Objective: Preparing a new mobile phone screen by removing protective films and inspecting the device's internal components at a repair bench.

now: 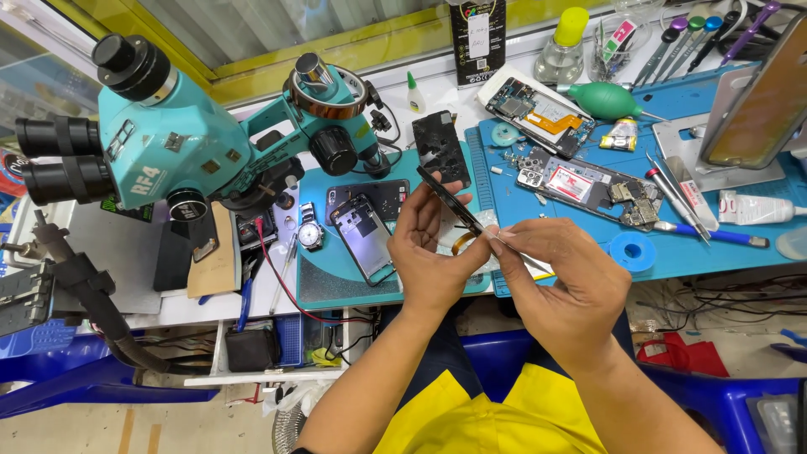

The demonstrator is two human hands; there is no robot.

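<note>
Both hands [496, 252] pinch thin black phone screen [448, 204]; teal microscope [181, 134] left, opened phones [580, 181] behind

tablet stand [761, 101] cut off, microscope eyepieces [50, 160] cropped

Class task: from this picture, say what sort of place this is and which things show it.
Most likely a phone repair bench: a teal stereo microscope, opened phones on a blue work mat, and a row of screwdrivers.

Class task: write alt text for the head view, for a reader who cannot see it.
Two hands hold a thin black phone panel edge-on above a repair bench: left hand grips it, right hand pinches its lower end. A teal microscope stands left, opened phones right.
</note>
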